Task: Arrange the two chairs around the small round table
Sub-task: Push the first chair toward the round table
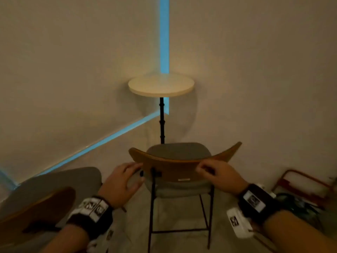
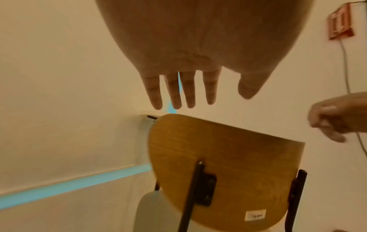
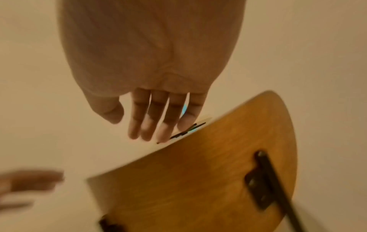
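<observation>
Head view puts the chair [image 1: 179, 168] right under my grip, facing the small round table [image 1: 161, 84] in the corner. I judge it light but rigid: thin metal legs, stiff curved wooden backrest, best taken at the top edge near both ends. My left hand [image 1: 121, 181] and right hand [image 1: 218, 173] hover there, fingers loose, grasping nothing. Left of my grip stands the second chair [image 1: 49, 194]; walls crowd close beyond.
</observation>
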{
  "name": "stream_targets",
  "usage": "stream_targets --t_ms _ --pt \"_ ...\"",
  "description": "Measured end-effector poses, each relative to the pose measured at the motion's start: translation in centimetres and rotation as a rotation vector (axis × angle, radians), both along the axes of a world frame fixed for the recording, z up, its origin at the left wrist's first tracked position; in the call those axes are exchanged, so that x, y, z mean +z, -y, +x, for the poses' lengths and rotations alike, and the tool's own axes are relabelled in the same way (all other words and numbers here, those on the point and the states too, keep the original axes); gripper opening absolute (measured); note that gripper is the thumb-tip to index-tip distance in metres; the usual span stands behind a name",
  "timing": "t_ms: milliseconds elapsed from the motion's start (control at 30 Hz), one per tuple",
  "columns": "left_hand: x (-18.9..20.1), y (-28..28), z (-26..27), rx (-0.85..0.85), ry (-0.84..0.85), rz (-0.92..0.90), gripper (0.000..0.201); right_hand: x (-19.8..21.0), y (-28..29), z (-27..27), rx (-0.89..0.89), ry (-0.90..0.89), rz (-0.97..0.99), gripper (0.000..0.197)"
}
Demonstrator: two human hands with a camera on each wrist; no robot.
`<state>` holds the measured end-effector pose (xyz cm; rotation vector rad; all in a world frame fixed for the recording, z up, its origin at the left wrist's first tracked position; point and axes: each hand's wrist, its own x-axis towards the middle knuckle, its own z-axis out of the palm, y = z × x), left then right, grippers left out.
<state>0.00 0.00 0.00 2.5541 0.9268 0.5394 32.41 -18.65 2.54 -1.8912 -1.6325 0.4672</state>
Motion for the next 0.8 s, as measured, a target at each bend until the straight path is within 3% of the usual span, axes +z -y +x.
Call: stream_targets --t_ms 100,200,233,367,500,667,800 --pt "1.8 -1.8 7.0 -0.067 -0.104 0.215 0.066 0.2 -3.1 3.8 -0.060 0.346 -0.003 0.054" --pt "1.8 -2.5 11.7 -0.146 -0.323 0.226 0.068 -0.9 -4.4 7.2 -0.071 0.575 -0.134 0.099" --pt "1.5 -2.7 12.4 -0.185 -0.403 0.214 0.072 -1.6 -4.4 8.3 -0.023 0.607 -0.161 0.103" --pt "0.9 -4.6 14.4 -0.164 -0.490 0.239 0.084 -1.6 -4.8 12.3 0.038 0.565 -0.124 0.076" --pt "-0.3 -5.8 15.7 -0.106 -0.567 0.286 0.085 -2.8 -5.4 15.1 0.012 0.601 -0.005 0.076" --pt "-1.2 -5.4 16.9 -0.043 -0.459 0.299 0.094 -5.1 -7.3 18.1 0.003 0.622 0.101 0.089" --pt "-1.4 -4.7 19.5 -0.017 -0.427 0.304 0.100 -5.0 -8.3 21.8 0.056 0.608 0.135 0.066"
